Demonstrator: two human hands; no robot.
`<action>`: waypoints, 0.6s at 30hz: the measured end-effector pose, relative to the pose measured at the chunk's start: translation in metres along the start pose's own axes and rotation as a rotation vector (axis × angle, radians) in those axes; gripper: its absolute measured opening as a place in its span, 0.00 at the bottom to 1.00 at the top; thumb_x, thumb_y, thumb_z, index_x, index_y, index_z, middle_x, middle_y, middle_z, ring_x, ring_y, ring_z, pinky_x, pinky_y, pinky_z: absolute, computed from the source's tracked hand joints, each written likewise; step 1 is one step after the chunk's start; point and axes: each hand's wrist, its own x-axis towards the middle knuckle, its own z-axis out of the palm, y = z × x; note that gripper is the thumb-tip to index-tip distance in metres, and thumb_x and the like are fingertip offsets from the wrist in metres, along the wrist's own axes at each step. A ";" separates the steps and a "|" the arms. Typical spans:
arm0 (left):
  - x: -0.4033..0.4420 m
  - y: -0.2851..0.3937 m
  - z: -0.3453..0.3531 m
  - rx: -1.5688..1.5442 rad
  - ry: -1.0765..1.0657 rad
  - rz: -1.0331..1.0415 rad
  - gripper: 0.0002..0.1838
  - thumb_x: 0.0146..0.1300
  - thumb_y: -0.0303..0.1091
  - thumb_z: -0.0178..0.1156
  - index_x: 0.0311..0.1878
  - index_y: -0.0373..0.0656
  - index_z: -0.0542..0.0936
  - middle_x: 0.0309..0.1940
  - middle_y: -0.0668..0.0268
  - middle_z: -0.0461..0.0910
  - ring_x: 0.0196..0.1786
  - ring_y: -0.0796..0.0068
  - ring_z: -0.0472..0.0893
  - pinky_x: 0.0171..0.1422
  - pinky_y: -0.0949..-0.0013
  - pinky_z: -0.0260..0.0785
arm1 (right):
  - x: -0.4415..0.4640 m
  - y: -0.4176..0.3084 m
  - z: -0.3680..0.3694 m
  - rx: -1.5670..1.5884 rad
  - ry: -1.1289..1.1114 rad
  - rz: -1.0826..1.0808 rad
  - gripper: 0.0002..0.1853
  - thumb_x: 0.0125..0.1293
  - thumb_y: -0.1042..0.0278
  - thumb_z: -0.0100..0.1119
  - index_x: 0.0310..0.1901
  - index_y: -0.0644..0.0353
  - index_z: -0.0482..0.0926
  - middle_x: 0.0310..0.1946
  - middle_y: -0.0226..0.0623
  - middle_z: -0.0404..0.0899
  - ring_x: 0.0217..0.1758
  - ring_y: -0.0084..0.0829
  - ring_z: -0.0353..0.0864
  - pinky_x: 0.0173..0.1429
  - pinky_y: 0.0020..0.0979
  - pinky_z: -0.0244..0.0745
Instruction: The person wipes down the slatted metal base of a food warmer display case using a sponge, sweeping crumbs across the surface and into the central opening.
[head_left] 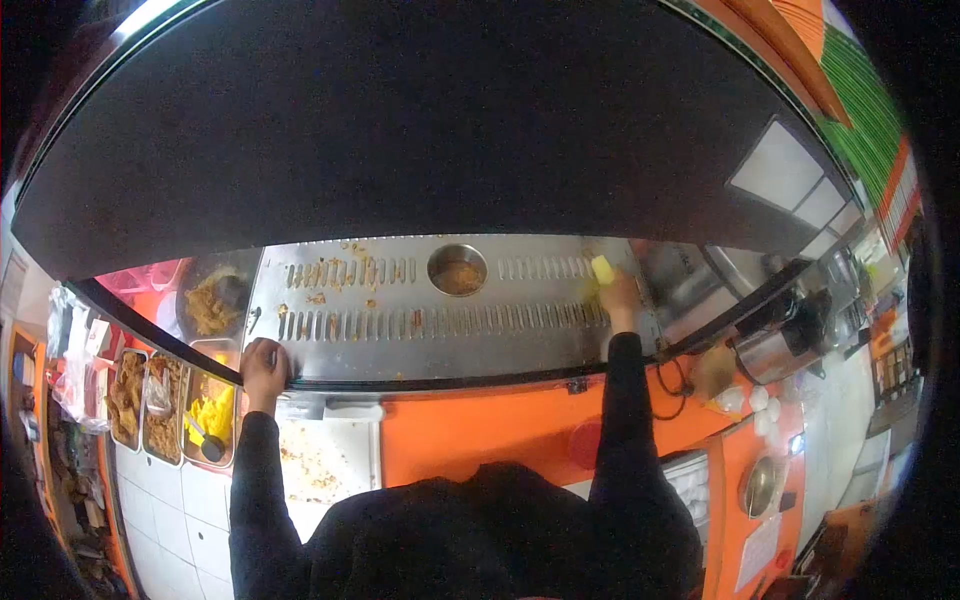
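Note:
A steel plate with two rows of slots spans the middle, with brown food crumbs scattered mostly on its left half. Near its back centre is a round steel well holding something brown. My left hand rests at the plate's front left corner, fingers bent over the edge; nothing shows in it. At the plate's right end, my right hand grips a yellow sponge-like piece, close to the ends of the slots.
A dark panel overhangs the plate. At left stand food trays, one with yellow food. A white tray with crumbs lies below the counter edge. At right are a steel appliance and a cable.

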 end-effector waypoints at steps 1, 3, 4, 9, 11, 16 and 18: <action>0.000 0.000 0.000 0.004 -0.002 0.001 0.09 0.57 0.37 0.57 0.29 0.42 0.77 0.30 0.58 0.77 0.40 0.54 0.76 0.45 0.56 0.66 | -0.005 -0.012 0.001 0.068 0.000 0.004 0.20 0.55 0.64 0.59 0.51 0.58 0.77 0.42 0.51 0.81 0.48 0.54 0.78 0.50 0.48 0.72; -0.001 -0.002 0.000 0.013 -0.003 0.004 0.09 0.57 0.38 0.57 0.29 0.42 0.77 0.31 0.58 0.77 0.40 0.54 0.76 0.45 0.57 0.67 | -0.018 -0.046 0.004 0.100 -0.033 0.065 0.21 0.54 0.63 0.61 0.51 0.59 0.77 0.43 0.52 0.80 0.49 0.54 0.78 0.51 0.47 0.72; 0.001 -0.003 0.001 0.012 0.002 0.011 0.09 0.57 0.38 0.58 0.29 0.42 0.77 0.31 0.58 0.77 0.40 0.54 0.76 0.45 0.57 0.67 | -0.022 -0.066 0.010 0.204 -0.055 0.059 0.21 0.54 0.61 0.61 0.49 0.60 0.77 0.43 0.52 0.80 0.50 0.53 0.78 0.52 0.47 0.72; -0.001 -0.004 0.001 0.009 0.020 0.024 0.09 0.57 0.37 0.58 0.28 0.42 0.77 0.30 0.59 0.77 0.40 0.54 0.76 0.45 0.57 0.67 | -0.049 -0.198 0.044 0.337 -0.010 0.032 0.21 0.54 0.65 0.61 0.50 0.62 0.74 0.45 0.53 0.77 0.49 0.53 0.78 0.52 0.50 0.73; -0.001 -0.009 0.003 0.025 0.015 0.025 0.09 0.56 0.38 0.59 0.29 0.43 0.77 0.30 0.59 0.77 0.39 0.55 0.77 0.45 0.57 0.68 | -0.049 -0.239 0.052 0.345 -0.005 0.028 0.20 0.55 0.64 0.60 0.49 0.61 0.75 0.46 0.51 0.77 0.50 0.53 0.77 0.52 0.49 0.72; -0.002 -0.006 0.002 0.051 0.024 0.008 0.09 0.56 0.38 0.59 0.30 0.43 0.77 0.31 0.61 0.77 0.40 0.56 0.76 0.45 0.58 0.68 | -0.035 -0.226 0.033 0.305 0.140 -0.061 0.18 0.57 0.66 0.58 0.49 0.61 0.74 0.46 0.50 0.77 0.51 0.52 0.76 0.53 0.47 0.72; -0.001 -0.002 0.000 0.041 0.016 -0.018 0.09 0.57 0.38 0.59 0.30 0.43 0.77 0.31 0.61 0.77 0.40 0.56 0.76 0.46 0.58 0.68 | -0.038 -0.195 -0.002 0.171 0.080 -0.016 0.25 0.54 0.65 0.61 0.54 0.63 0.73 0.54 0.50 0.74 0.55 0.50 0.75 0.56 0.48 0.72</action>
